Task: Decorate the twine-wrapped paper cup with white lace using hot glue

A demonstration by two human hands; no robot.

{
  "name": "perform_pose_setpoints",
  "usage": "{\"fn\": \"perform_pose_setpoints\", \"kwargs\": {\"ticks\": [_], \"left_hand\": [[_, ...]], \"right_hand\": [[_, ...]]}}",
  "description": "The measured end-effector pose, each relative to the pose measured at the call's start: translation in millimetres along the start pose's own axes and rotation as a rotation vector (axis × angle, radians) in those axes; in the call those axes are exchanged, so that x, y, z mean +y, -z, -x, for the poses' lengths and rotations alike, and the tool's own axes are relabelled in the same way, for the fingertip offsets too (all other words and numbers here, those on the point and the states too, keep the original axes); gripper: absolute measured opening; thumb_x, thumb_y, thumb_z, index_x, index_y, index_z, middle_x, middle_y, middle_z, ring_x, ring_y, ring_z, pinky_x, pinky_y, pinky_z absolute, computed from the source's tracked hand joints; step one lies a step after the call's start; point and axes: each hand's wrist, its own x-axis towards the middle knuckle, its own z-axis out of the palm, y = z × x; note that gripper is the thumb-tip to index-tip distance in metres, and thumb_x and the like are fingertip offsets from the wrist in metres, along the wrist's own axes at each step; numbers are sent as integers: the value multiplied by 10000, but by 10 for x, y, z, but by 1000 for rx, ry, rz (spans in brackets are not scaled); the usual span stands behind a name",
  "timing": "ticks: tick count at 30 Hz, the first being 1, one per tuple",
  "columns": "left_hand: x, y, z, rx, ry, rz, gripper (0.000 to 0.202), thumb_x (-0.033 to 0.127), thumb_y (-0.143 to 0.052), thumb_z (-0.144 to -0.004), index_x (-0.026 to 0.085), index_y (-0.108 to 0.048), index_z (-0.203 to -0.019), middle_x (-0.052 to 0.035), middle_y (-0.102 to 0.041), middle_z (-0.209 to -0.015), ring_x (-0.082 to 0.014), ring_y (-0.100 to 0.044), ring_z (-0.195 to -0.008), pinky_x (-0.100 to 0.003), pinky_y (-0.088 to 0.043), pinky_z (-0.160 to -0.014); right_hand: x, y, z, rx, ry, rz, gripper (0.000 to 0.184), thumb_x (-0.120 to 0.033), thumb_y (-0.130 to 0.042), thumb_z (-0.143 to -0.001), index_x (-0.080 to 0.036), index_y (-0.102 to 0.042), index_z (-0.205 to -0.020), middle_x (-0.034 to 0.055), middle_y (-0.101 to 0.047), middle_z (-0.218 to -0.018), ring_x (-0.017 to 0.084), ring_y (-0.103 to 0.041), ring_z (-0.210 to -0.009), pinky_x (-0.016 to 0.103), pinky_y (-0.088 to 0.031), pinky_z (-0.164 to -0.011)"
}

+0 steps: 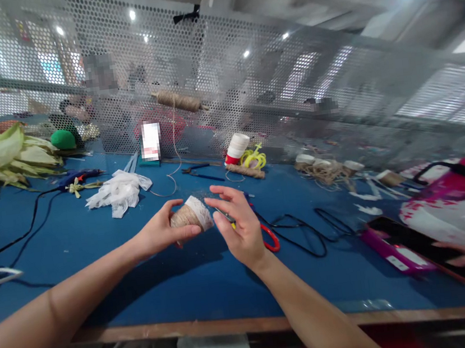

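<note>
Blue table [95,230], perforated screen [241,77] behind: white fabric [118,191], pliers [202,173] and black cord [316,251] lie about, a red loop [275,241] partly behind the right hand [243,233]. The left hand [158,229] clasps a twine-wrapped cup [183,216] above the table; the right's half-bent fingers [229,192] are beside its lace rim [199,212] – whether they grip the thin grey tool [224,216] there, I cannot tell

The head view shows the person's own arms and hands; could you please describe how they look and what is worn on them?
The left hand and right hand are ungloved, with no rings visible. The left forearm and right forearm taper to the wrists, with no sleeves, watches, bracelets or cables showing. A narrow band, perhaps a shadow, crosses the left forearm.
</note>
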Motion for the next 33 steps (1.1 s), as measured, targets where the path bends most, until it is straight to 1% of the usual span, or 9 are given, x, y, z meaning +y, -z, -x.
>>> {"fn": "perform_pose_setpoints", "kwargs": {"ticks": [4, 9, 12, 17, 22, 25, 28, 30, 33], "left_hand": [[46, 0, 29, -19, 18, 61, 760, 344, -689, -618, 104, -286, -1216, -9, -538, -759, -109, -527, -601, -238, -464, -491], [51, 9, 36, -35, 47, 100, 785, 369, -703, -602, 115, -289, -1219, -16, -540, -779, -122, -547, -610, -246, -470, -479], [43, 13, 37, -38, 47, 106, 777, 374, -702, -609, 121, -292, -1218, -9, -548, -749, -120, -548, -599, -243, -470, -481], [28, 38, 30, -64, 72, 144, 712, 391, -687, -636, 146, -315, -1191, -29, -569, -785, -120, -561, -598, -239, -475, -477], [41, 63, 23, -127, 107, 225, 634, 411, -650, -677, 164, -331, -1166, -52, -574, -842, -121, -574, -579, -230, -460, -453], [53, 66, 25, -132, 115, 235, 642, 416, -653, -671, 159, -333, -1165, -54, -573, -832, -124, -574, -575, -230, -455, -448], [45, 63, 22, -117, 109, 204, 661, 421, -655, -663, 154, -329, -1173, -57, -569, -840, -129, -574, -590, -240, -460, -461], [23, 58, 12, -82, 84, 132, 701, 422, -651, -662, 146, -299, -1201, -59, -564, -840, -137, -572, -611, -250, -465, -475], [-32, 58, -8, 31, -44, -133, 809, 411, -673, -630, 139, -241, -1257, -75, -557, -886, -170, -575, -679, -303, -488, -547]], "right_hand": [[-1, -14, 14, -71, 46, -1, 255, -165, -488, -776, -205, -619, -992, 97, -523, -1154, 234, -487, -1077, 441, -415, -891], [11, -7, 9, -69, 21, 12, 264, -167, -474, -782, -216, -621, -995, 91, -525, -1161, 235, -492, -1072, 446, -414, -886], [16, -4, 2, -56, 31, 18, 269, -163, -478, -780, -211, -611, -1008, 97, -525, -1156, 235, -487, -1077, 442, -417, -883], [5, 13, 3, -92, 29, 18, 267, -144, -480, -781, -210, -601, -1010, 97, -523, -1155, 225, -485, -1080, 436, -415, -896], [-12, 28, -3, -78, 48, -4, 247, -134, -487, -773, -209, -614, -972, 96, -537, -1124, 223, -498, -1061, 436, -419, -892], [-30, 31, -10, -54, 34, -11, 218, -140, -492, -774, -208, -621, -937, 95, -545, -1110, 223, -511, -1041, 436, -426, -878], [-44, 35, -10, -54, 7, -57, 165, -142, -511, -772, -206, -625, -873, 86, -561, -1077, 215, -526, -1016, 423, -431, -871], [-32, 35, -4, -25, -46, -126, 125, -147, -515, -780, -203, -611, -837, 80, -567, -1063, 206, -530, -1013, 409, -430, -879], [29, 22, 1, 22, -223, -235, 85, -195, -508, -808, -199, -581, -852, 72, -587, -1026, 189, -546, -996, 382, -438, -876]]}}
